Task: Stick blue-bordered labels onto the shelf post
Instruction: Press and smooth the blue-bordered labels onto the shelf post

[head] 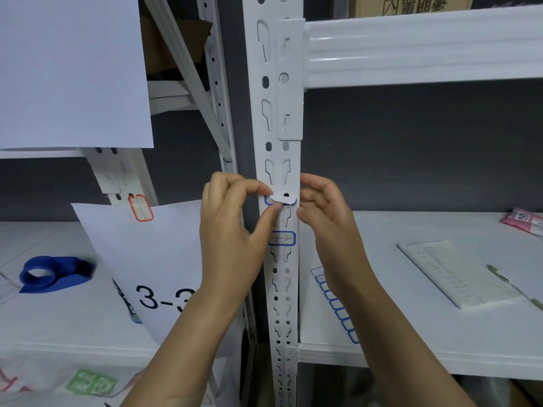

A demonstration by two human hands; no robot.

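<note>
left hand [232,230] pinches a curling blue-bordered label [281,198] on the perforated white shelf post [279,127]; right hand [323,212] curls alongside, grip unclear.

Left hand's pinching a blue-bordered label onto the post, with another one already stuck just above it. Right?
Wrong on one point: the already stuck label sits below it, not above. The head view shows the left hand pinching the curled blue-bordered label onto the post, with that other one lower down.
</note>
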